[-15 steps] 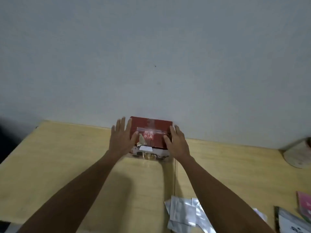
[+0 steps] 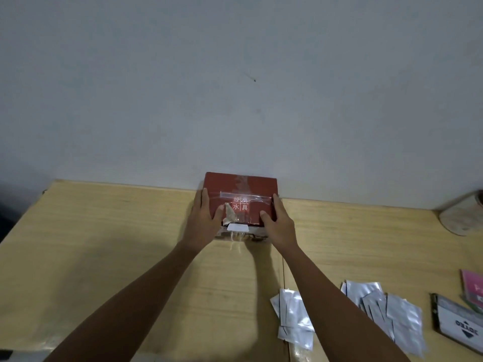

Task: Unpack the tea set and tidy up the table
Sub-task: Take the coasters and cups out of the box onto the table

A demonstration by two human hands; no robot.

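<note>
A dark red tea set box (image 2: 241, 188) with pale characters and clear tape across its lid stands against the wall at the back of the wooden table (image 2: 104, 231). My left hand (image 2: 202, 218) clasps its left side, thumb on the lid. My right hand (image 2: 278, 222) clasps its right side, thumb also on the lid. A white label and loose tape hang at the box's front face. What is inside the box is hidden.
Several silver foil sachets (image 2: 392, 314) lie scattered at the near right, some under my right forearm. A dark packet with a white label (image 2: 458, 326) and a pink packet (image 2: 474, 288) lie at the right edge. A pale round object (image 2: 462, 218) sits at the back right.
Both hands have closed in around the box's sides, the thumbs now on the lid. The view has tilted down, showing more of the sachets.
</note>
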